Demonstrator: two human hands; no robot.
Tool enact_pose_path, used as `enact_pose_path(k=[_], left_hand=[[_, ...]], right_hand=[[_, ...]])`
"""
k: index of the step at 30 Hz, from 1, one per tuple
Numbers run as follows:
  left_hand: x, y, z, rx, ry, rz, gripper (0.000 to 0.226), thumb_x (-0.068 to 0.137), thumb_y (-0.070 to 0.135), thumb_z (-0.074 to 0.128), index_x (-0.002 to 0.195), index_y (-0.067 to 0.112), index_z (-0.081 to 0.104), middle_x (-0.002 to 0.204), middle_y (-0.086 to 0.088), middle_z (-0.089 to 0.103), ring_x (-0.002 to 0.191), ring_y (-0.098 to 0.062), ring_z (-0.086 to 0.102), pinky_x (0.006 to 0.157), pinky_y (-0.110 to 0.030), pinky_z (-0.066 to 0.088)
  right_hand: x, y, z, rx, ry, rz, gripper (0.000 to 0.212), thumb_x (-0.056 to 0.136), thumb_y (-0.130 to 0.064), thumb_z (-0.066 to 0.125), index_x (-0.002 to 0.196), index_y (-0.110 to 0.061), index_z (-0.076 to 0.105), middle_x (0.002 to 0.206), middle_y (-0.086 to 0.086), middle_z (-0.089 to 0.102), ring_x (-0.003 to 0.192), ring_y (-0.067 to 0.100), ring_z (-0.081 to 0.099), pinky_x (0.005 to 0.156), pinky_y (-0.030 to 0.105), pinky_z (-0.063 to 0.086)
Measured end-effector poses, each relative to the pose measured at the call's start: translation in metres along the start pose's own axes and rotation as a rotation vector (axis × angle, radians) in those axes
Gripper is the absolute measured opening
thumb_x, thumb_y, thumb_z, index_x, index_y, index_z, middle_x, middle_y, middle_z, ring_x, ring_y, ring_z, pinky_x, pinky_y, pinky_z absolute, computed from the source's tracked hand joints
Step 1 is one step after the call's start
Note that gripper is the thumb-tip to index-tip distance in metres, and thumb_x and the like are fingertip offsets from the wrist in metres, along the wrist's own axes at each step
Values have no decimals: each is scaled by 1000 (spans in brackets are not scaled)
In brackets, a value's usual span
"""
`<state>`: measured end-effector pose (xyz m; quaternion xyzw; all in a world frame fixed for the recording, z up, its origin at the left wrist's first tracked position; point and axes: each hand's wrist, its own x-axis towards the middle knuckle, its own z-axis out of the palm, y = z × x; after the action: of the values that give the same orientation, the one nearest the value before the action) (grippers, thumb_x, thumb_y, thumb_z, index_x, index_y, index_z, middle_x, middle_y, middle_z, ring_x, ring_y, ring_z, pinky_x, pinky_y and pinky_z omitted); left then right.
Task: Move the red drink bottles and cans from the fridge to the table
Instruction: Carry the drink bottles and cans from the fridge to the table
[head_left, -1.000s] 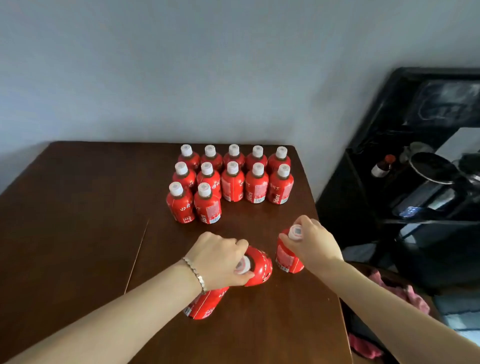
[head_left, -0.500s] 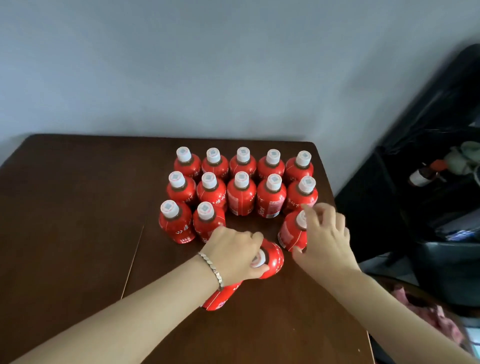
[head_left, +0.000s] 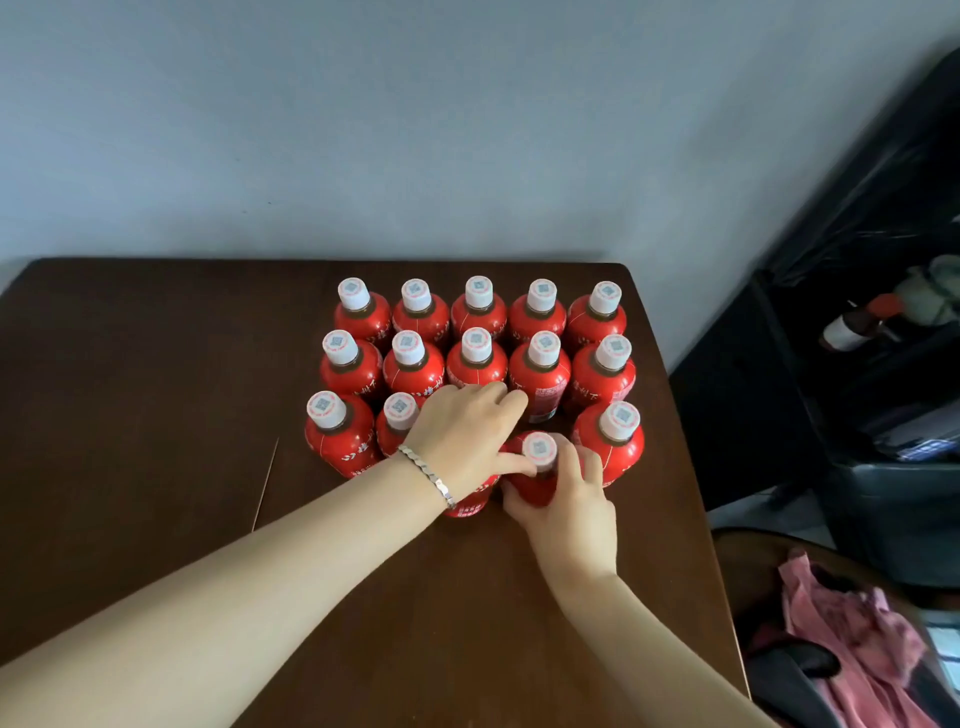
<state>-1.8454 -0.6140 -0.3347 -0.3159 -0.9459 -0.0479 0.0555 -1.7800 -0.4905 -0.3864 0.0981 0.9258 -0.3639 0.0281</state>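
Your right hand wraps the upright bottle at the neck, thumb on the near side. The front-row gap lies just beyond it, left of the end bottle. Your left hand grips a second bottle from above; its cap is hidden and it seems upright. Both are on the table.

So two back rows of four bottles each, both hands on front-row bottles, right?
No. The head view shows five bottles in each back row, not four. The left hand and right hand are each on a front-row bottle, as you said.
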Motion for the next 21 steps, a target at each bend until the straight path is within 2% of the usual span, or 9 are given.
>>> enact_pose_path(k=[1, 4, 6, 8, 11, 13, 16, 19, 21], left_hand=[[-2, -1, 2, -17, -32, -4, 55, 46, 49, 87, 69, 7, 59, 59, -4, 55, 45, -22, 53, 47, -23, 26], [-10, 0, 16, 8, -123, -124, 52, 69, 42, 78, 100, 5, 60, 98, -10, 56, 84, -27, 57, 59, -29, 34], [-20, 1, 20, 46, -126, -146, 66, 46, 40, 91, 97, 8, 65, 99, -11, 60, 79, -28, 60, 53, -27, 46], [-25, 4, 32, 57, -85, -168, 88, 25, 38, 95, 103, 8, 68, 104, -19, 63, 86, -36, 66, 62, -36, 58], [-32, 8, 46, 133, -95, -153, 117, 23, 50, 91, 127, 11, 56, 126, -26, 55, 113, -48, 55, 80, -49, 53], [-32, 13, 51, 176, -117, -168, 124, 29, 64, 84, 135, 15, 44, 135, -25, 47, 120, -50, 48, 87, -51, 49], [-26, 14, 60, 206, -72, -207, 115, 35, 65, 83, 133, 16, 47, 134, -25, 48, 120, -50, 47, 97, -57, 38], [-25, 11, 72, 297, 76, -199, 81, 57, 28, 85, 129, 16, 49, 129, -20, 53, 116, -47, 53, 99, -57, 33], [-25, 6, 77, 337, 188, -169, 54, 76, 11, 63, 128, 16, 49, 130, -17, 47, 116, -43, 55, 100, -55, 33]], right_hand=[[-4, 2, 2, 45, 27, 17, 60, 80, -33, 72, 132, -20, 47, 134, -2, 46, 100, 25, 63, 75, 25, 44], [-17, 6, 6, 229, 70, 84, 61, 83, -23, 71, 136, -21, 41, 139, -1, 37, 90, 17, 65, 79, 22, 51], [-25, 9, 7, 380, 83, 190, 65, 82, -13, 71, 137, -21, 37, 135, 1, 34, 86, 9, 64, 79, 17, 50], [-25, 12, 5, 581, 97, 410, 76, 80, -9, 73, 141, -17, 28, 132, 7, 35, 82, 5, 64, 76, 14, 47], [-11, 13, -2, 1112, -57, 724, 96, 81, -4, 70, 149, -27, 6, 128, 15, 49, 87, 21, 67, 81, 32, 53], [1, 14, -5, 1297, -128, 693, 90, 80, 9, 65, 146, -29, 16, 126, 17, 55, 97, 28, 66, 79, 38, 57], [13, 17, 1, 1270, -119, 626, 86, 76, 15, 65, 143, -20, 26, 123, 17, 58, 101, 29, 67, 79, 40, 59], [20, 17, 2, 1303, -138, 644, 69, 76, 17, 63, 136, -5, 40, 120, 20, 61, 103, 31, 66, 84, 41, 57], [27, 13, -3, 1389, -161, 690, 51, 80, 18, 56, 127, 1, 49, 117, 21, 62, 104, 32, 63, 83, 40, 55]])
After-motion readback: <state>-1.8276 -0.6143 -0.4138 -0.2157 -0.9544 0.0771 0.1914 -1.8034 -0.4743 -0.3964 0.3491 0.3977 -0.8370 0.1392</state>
